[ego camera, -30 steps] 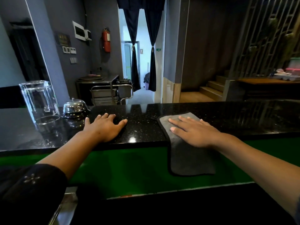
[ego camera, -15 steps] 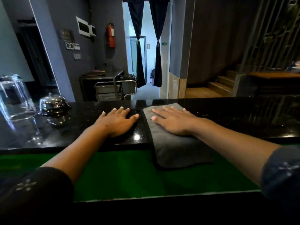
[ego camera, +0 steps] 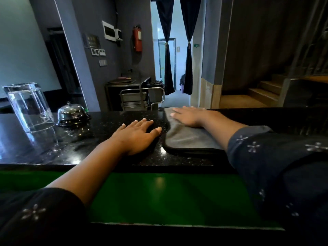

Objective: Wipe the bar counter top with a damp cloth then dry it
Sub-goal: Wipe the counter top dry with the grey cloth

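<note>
Our right hand presses flat fingers on the cloth, its long axis running near-far, left hand flat just left on the counter.

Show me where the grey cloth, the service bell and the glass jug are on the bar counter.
grey cloth [ego camera: 188, 139]: head view, on its bare near half, below the hand.
service bell [ego camera: 71, 112]: head view, on the shiny dome.
glass jug [ego camera: 29, 105]: head view, on its clear side wall.

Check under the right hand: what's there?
The right hand lies flat on a grey cloth, spread over the black counter top. The counter beneath the cloth is covered, so its state cannot be seen.
</note>
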Available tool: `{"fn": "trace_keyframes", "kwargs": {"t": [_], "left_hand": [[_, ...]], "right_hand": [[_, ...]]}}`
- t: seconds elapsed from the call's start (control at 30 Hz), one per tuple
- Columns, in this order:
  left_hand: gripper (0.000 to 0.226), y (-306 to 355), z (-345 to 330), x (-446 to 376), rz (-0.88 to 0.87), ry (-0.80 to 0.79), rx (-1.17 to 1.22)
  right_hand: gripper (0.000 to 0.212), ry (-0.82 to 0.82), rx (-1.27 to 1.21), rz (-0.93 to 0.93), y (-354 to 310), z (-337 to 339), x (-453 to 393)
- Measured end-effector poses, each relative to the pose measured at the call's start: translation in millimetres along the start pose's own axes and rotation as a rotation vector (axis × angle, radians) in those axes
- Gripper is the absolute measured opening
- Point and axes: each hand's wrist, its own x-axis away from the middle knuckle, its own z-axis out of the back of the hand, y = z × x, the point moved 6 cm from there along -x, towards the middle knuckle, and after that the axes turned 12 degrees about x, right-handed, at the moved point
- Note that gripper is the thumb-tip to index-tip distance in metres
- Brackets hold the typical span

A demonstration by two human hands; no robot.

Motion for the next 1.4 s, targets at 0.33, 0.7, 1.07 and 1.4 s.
{"fn": "trace_keyframes", "kwargs": {"t": [0.33,0.7,1.07,1.4], "left_hand": [[0.069,1.4,-2.0,-4.7,0.001,0.001,0.020],[0.068,-0.3,-0.1,2.5,-0.017,-0.010,0.036],[0.068,4.5,-0.2,-0.8,-0.020,-0.013,0.042],[0.072,2.7,-1.9,-1.1,-0.053,-0.028,0.018]], "right_hand": [[0.064,-0.015,0.033,-0.322,86.2,-3.9,49.9],[0.056,0.002,-0.008,-0.035,6.2,-6.9,165.9],[0.063,0.018,-0.007,-0.264,-9.3,-1.6,126.3],[0.057,-0.011,-0.033,-0.325,43.7,-9.8,195.3]]}}
